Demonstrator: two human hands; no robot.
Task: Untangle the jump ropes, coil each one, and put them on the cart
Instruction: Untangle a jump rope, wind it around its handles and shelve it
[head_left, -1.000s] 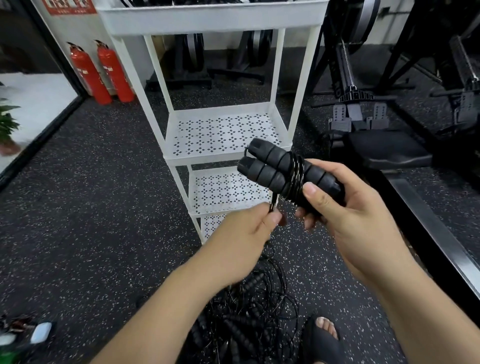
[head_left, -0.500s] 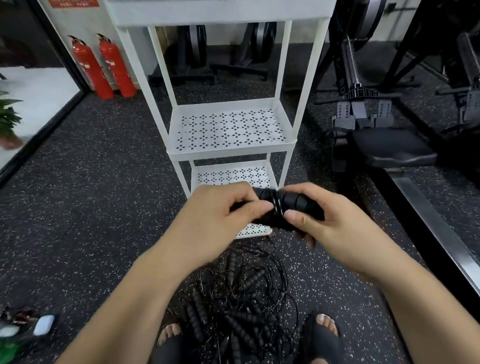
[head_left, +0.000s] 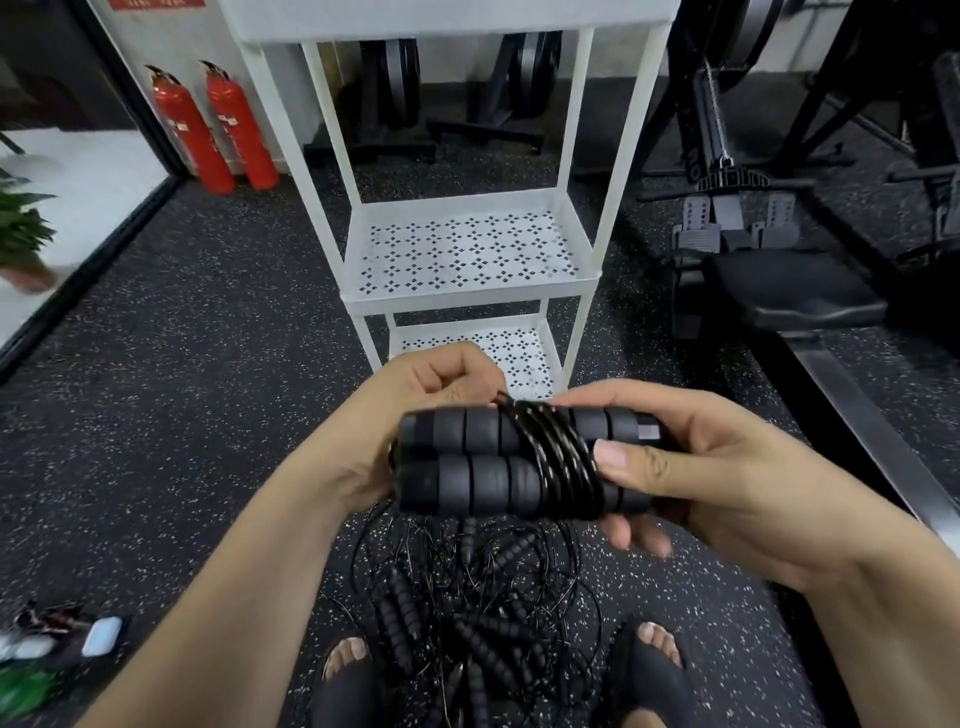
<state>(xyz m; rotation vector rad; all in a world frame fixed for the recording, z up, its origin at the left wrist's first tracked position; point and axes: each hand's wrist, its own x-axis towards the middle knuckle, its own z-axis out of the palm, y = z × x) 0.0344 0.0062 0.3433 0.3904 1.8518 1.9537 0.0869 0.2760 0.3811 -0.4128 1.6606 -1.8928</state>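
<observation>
Head view: right hand grips wrapped rope by its handles, left hand pinches cord. Likely light, grippy foam, springy cord; hold across wrap.

loc: gym | rower + seat pad | speckled rubber floor | blk machines at back wall

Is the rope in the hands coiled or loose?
Coiled. The cord is wrapped around both handles, which the right hand holds side by side.
</observation>
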